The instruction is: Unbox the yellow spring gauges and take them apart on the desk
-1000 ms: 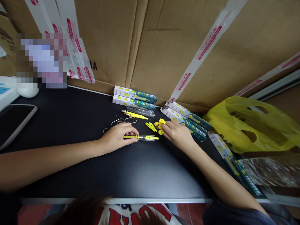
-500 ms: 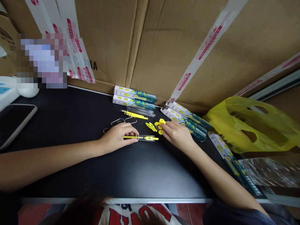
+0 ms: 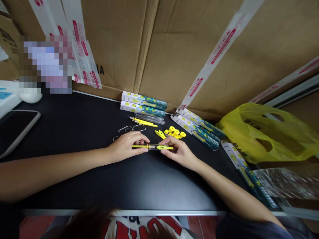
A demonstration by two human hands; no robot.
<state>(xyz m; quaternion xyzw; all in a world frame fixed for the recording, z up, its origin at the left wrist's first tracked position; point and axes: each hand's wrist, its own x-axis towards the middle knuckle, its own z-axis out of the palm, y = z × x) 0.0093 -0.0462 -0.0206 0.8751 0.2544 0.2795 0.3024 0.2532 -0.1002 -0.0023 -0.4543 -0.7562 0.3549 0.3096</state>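
Note:
My left hand (image 3: 128,145) pinches the left part of a spring scale (image 3: 154,147), a clear tube with a yellow scale strip and metal spring inside. At its right end, where a yellow piece sticks out, my right hand (image 3: 180,151) has thumb and fingers closed around the tube. The scale lies level between both hands, just above the black table. Small yellow caps (image 3: 176,132) and flat yellow pieces (image 3: 159,134) are heaped behind my right hand. Wire hooks (image 3: 127,128) lie behind my left hand. Farther back are yellow inner rods (image 3: 144,122) and clear tubes (image 3: 151,118).
Printed boxes (image 3: 143,105) stand along the cardboard wall (image 3: 112,43), with more boxes (image 3: 199,129) at the right. A yellow plastic bag (image 3: 269,132) and another box (image 3: 249,172) are farther right. A phone (image 3: 18,131) lies at the left on the black table (image 3: 124,186).
My right hand has moved left and toward me from the heap of yellow caps to the scale's right end. The left hand keeps its hold, with the scale shifted slightly right.

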